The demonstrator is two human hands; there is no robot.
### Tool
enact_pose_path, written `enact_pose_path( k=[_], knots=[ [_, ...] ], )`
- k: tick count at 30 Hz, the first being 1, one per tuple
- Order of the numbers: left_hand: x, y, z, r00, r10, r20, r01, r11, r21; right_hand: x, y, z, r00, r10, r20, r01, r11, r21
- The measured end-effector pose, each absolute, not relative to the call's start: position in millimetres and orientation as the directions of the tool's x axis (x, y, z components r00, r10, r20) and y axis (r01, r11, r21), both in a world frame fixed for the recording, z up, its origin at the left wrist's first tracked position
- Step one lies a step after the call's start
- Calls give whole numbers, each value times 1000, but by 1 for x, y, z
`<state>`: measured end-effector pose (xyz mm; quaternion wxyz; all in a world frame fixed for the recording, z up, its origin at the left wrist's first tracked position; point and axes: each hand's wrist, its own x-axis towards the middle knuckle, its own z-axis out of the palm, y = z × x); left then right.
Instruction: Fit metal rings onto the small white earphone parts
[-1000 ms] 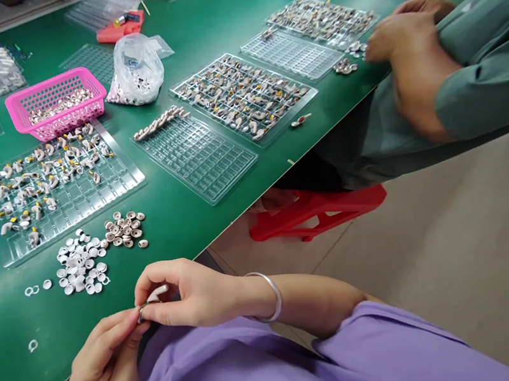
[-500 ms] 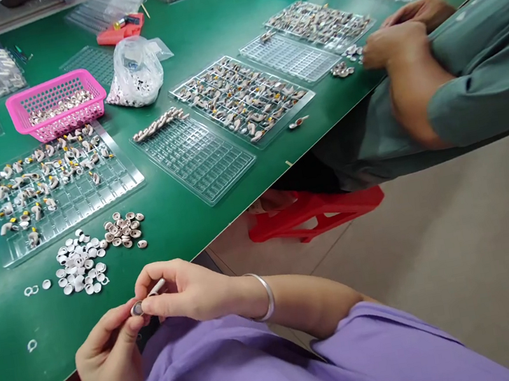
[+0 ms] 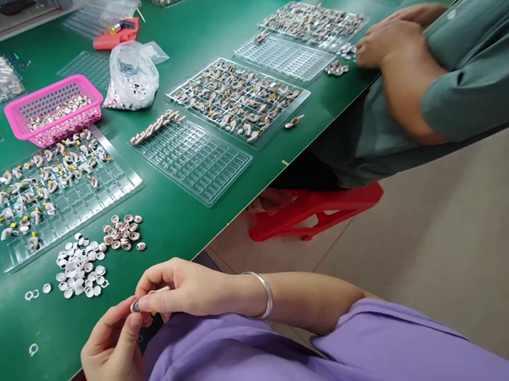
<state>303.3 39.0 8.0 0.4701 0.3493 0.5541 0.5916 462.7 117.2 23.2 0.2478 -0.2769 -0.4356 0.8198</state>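
Note:
Over the table's front edge, my two hands meet around one small white earbud (image 3: 136, 306) with a round, dark-faced head. My left hand (image 3: 112, 351) pinches at the head with thumb and forefinger. My right hand (image 3: 190, 289) is closed on the same piece, and a thin white stem (image 3: 161, 289) shows past its fingers. The fingers hide much of the earbud. Just beyond lie a pile of white round caps (image 3: 79, 268) and a smaller pile of beige cup-shaped shells (image 3: 122, 231).
A clear tray (image 3: 122, 182) of earbud parts, a pink basket (image 3: 93, 116), a plastic bag (image 3: 132, 74) and a partly filled tray (image 3: 216, 164) stand on the green table (image 3: 8, 377). At the right, a co-worker's hands (image 3: 390, 40) work; a red stool (image 3: 315, 210) is below.
The earbud's stem has turned from slanting upward to nearly level in my right fingers. My left hand has shifted slightly up and right. The whole view has moved a little.

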Motion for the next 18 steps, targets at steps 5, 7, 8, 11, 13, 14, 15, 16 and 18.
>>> enact_pose_path(
  k=[5,7,8,11,13,14,15,16,18],
  knots=[
    [298,34,4,-266,931,251,202,-201,958,461,113,21,-744,625,-236,-224,-566,-793],
    [298,33,5,-236,889,393,326,-308,894,459,108,20,-741,630,-233,-270,-596,-756],
    [299,33,5,-220,869,443,363,-349,864,457,105,19,-737,634,-234,-293,-611,-735],
    [301,32,5,-180,844,505,390,-410,824,455,98,16,-726,643,-245,-338,-644,-687],
    [299,32,3,-158,860,485,370,-404,837,455,96,15,-723,645,-249,-347,-650,-675],
    [298,33,1,-146,872,466,357,-393,847,455,96,15,-723,645,-247,-345,-648,-679],
    [296,33,0,-137,886,443,333,-380,863,456,97,16,-724,645,-243,-339,-640,-690],
    [293,34,-1,-132,899,417,301,-364,881,457,98,17,-727,645,-237,-328,-629,-705],
    [290,35,-4,-133,918,374,234,-338,912,460,100,20,-735,641,-221,-296,-596,-746]
  ],
)
